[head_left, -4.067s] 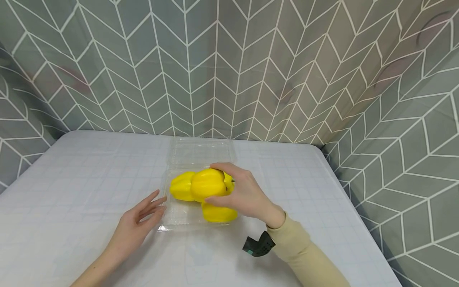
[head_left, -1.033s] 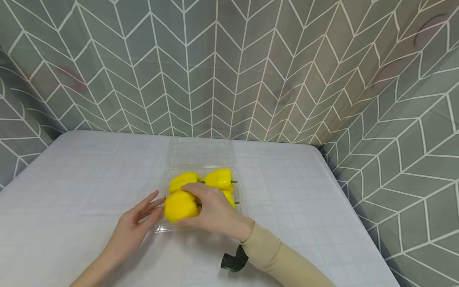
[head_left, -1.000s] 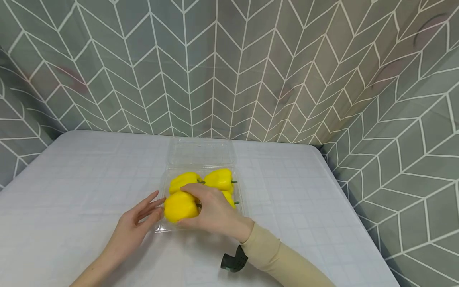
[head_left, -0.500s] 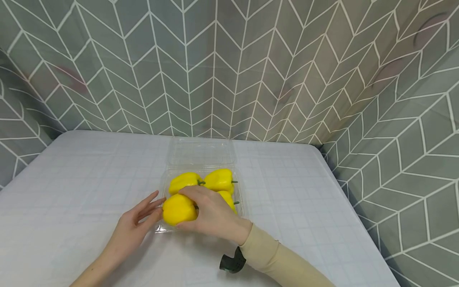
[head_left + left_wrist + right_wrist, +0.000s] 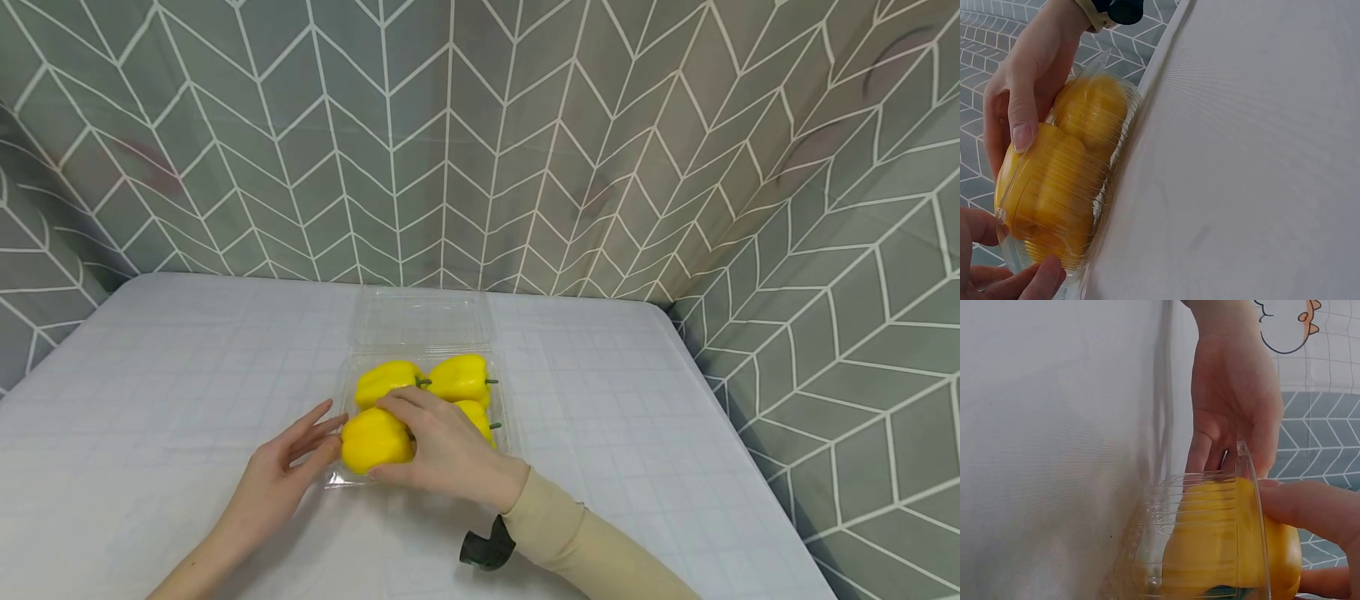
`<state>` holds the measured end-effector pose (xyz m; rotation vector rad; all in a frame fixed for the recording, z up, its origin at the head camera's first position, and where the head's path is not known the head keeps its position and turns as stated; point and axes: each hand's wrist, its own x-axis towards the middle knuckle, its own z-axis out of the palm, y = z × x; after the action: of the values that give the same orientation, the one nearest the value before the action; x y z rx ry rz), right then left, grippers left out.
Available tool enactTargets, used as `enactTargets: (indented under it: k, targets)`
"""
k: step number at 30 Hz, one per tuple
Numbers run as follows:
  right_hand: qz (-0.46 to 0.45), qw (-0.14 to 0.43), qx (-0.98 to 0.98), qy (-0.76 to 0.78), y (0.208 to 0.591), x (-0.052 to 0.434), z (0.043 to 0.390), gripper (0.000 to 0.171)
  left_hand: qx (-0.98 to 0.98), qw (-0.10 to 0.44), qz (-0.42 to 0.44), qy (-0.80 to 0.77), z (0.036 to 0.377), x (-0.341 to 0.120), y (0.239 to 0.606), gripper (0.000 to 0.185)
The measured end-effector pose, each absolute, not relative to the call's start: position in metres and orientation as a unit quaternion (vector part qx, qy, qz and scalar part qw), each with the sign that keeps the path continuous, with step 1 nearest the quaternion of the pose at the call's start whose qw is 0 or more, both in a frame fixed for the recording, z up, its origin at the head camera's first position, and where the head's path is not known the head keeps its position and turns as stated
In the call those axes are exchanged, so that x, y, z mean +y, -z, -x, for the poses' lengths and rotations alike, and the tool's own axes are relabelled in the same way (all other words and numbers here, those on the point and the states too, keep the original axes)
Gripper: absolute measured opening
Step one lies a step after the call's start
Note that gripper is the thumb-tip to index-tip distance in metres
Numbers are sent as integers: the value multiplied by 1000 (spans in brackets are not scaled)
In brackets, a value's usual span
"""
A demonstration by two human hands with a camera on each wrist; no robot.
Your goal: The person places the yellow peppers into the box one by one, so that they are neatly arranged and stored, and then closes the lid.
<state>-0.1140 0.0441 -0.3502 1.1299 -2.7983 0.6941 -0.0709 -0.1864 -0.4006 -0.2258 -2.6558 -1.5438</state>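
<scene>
Your right hand [image 5: 442, 446] curls over the near-left yellow pepper [image 5: 375, 439], thumb under its front and fingers across its top, holding it at the near-left corner of the clear plastic tray [image 5: 504, 417]. Your left hand [image 5: 281, 475] lies with fingers straight and relaxed, their tips against the tray's left wall beside that pepper. From your head you see three more yellow peppers in the tray: one far left [image 5: 384, 381], one far right [image 5: 459, 377], one near right [image 5: 477, 414] partly hidden by your right hand, plus the hinged lid [image 5: 420, 317] lying open behind. Your left wrist view adds the ribbed tray wall [image 5: 1100, 187] pressed close around the pepper and your right thumb [image 5: 1021, 119] laid on its skin. Your right wrist view shows the left palm [image 5: 1232, 394] just outside the tray rim [image 5: 1250, 487]. Everything sits on a white tablecloth [image 5: 150, 375] with a faint grid, backed by a grey-green curtain [image 5: 525, 125] patterned with white chevron lines
</scene>
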Motion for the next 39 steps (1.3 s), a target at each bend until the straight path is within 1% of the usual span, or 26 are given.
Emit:
enactTargets:
  k: [11, 24, 39]
  targets:
    - [-380, 12, -897, -225, 348, 44, 114, 64, -862, 25, 67, 502, 70, -188, 400, 58]
    - [-359, 7, -908, -215, 346, 46, 110, 65, -858, 20, 67, 509, 70, -188, 401, 58]
    - [-371, 33, -907, -196, 349, 58, 107, 62, -852, 18, 77, 517, 70, -184, 402, 58]
